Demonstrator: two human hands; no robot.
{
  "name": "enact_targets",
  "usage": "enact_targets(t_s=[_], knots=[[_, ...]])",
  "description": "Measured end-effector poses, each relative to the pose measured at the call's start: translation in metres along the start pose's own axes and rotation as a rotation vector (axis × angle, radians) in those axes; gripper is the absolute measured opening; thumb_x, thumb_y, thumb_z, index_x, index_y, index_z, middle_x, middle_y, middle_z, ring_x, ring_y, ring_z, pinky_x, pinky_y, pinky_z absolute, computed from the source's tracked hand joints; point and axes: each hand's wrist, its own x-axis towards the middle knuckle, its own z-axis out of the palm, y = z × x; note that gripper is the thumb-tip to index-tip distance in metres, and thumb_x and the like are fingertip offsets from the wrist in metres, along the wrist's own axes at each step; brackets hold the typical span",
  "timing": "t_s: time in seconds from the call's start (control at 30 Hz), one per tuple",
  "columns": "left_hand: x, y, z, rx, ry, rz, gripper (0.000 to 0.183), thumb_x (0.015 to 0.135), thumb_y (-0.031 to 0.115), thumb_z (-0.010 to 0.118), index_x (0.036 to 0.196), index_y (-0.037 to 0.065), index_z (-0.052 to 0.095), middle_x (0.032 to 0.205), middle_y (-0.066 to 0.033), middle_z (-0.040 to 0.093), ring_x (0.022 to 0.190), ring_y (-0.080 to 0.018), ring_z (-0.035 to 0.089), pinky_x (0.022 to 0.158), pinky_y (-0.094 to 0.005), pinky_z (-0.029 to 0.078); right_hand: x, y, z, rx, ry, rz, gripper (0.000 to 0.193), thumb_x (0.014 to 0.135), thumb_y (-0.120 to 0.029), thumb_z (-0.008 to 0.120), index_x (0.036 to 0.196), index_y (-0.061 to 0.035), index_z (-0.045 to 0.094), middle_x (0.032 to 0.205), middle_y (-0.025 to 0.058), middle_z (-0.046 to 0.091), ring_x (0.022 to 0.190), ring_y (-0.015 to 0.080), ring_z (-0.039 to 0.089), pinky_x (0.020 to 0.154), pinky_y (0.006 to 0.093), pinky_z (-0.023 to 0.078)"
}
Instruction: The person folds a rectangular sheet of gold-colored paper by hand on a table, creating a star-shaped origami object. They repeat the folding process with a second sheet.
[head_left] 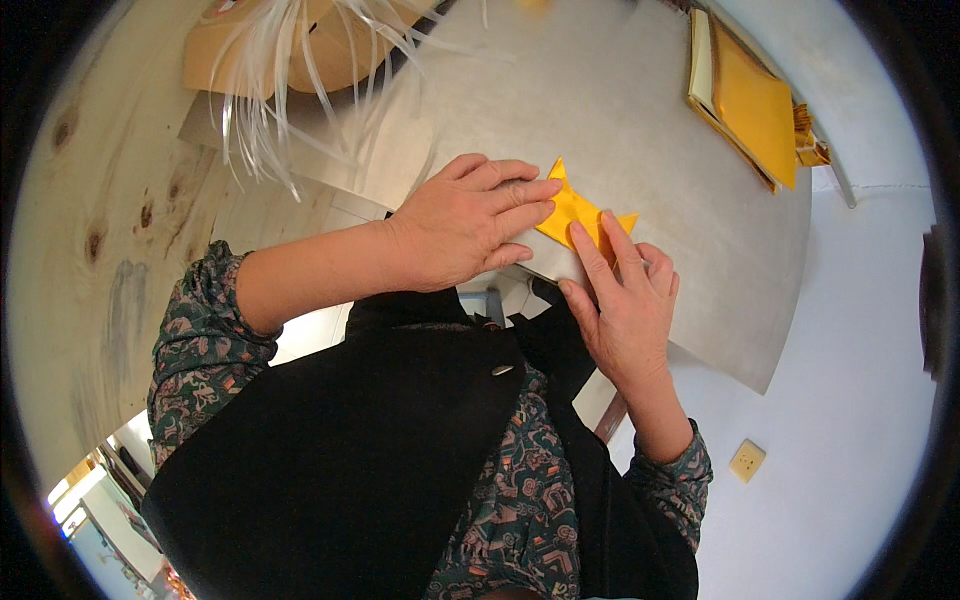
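Note:
A folded piece of shiny yellow paper [575, 210], with pointed corners at its upper left and right, lies on the grey tabletop [560, 90] close to the near edge. My left hand [470, 215] rests flat with its fingers outstretched, the fingertips touching the paper's left side. From the right, my right hand [628, 300] lays its extended fingers on the paper's lower right part, its thumb held apart near the table edge. Parts of the paper are hidden under the fingers of both hands.
A stack of yellow paper sheets [750, 105] lies at the table's far right, by the wall. Clear plastic strips [290, 90] hang over a brown cardboard box [225, 60] at the upper left. A wooden board [100, 230] stands left; a socket [747, 461] is on the right wall.

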Motion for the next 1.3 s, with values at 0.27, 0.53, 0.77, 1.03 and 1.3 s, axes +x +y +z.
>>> enact_targets(t_s=[0.27, 0.53, 0.77, 1.03, 1.3], knots=[[0.019, -0.008, 0.011, -0.091, 0.144, -0.039, 0.022, 0.089, 0.023, 0.074, 0.106, 0.01, 0.074, 0.124, -0.0003, 0.075, 0.116, -0.0233, 0.063, 0.094, -0.0391, 0.052, 0.0, 0.0, -0.001, 0.006, 0.009, -0.015, 0.065, 0.083, -0.036, 0.083, 0.145, -0.0275, 0.065, 0.153, 0.0042, 0.054, 0.118, 0.0299, 0.052, 0.101, 0.046, 0.041], [0.018, 0.003, 0.008, 0.009, 0.113, -0.148, 0.035, 0.093, 0.024, 0.072, 0.125, 0.012, 0.07, 0.116, -0.0003, 0.076, 0.122, -0.0207, 0.06, 0.098, -0.0381, 0.047, 0.001, 0.002, -0.001, 0.036, -0.008, -0.001, 0.067, 0.082, -0.037, 0.084, 0.146, -0.0287, 0.065, 0.153, 0.0042, 0.055, 0.119, 0.0292, 0.052, 0.102, 0.0456, 0.041], [0.016, 0.005, 0.009, -0.031, 0.114, -0.22, 0.04, 0.093, 0.029, 0.073, 0.13, 0.015, 0.069, 0.118, 0.0007, 0.076, 0.127, -0.0218, 0.058, 0.102, -0.0403, 0.043, 0.001, 0.002, 0.001, 0.049, -0.016, 0.017, 0.067, 0.081, -0.039, 0.084, 0.145, -0.0298, 0.065, 0.154, 0.0029, 0.055, 0.121, 0.0293, 0.051, 0.102, 0.0449, 0.04], [0.016, 0.008, 0.008, -0.001, 0.116, -0.201, 0.037, 0.091, 0.031, 0.075, 0.125, 0.016, 0.071, 0.135, 0.0022, 0.071, 0.13, -0.0232, 0.056, 0.103, -0.0405, 0.043, 0.0, 0.002, 0.0, 0.056, -0.013, 0.023, 0.066, 0.081, -0.039, 0.085, 0.144, -0.0295, 0.066, 0.154, 0.0021, 0.055, 0.121, 0.0293, 0.05, 0.102, 0.0449, 0.04], [0.019, -0.003, 0.002, -0.033, 0.013, -0.187, 0.035, 0.092, 0.032, 0.076, 0.122, 0.015, 0.071, 0.137, 0.0013, 0.07, 0.129, -0.0248, 0.056, 0.102, -0.0463, 0.043, -0.001, 0.004, 0.002, 0.041, 0.003, 0.016, 0.066, 0.082, -0.038, 0.084, 0.145, -0.0308, 0.065, 0.153, 0.0011, 0.055, 0.12, 0.0295, 0.051, 0.1, 0.0456, 0.041]])
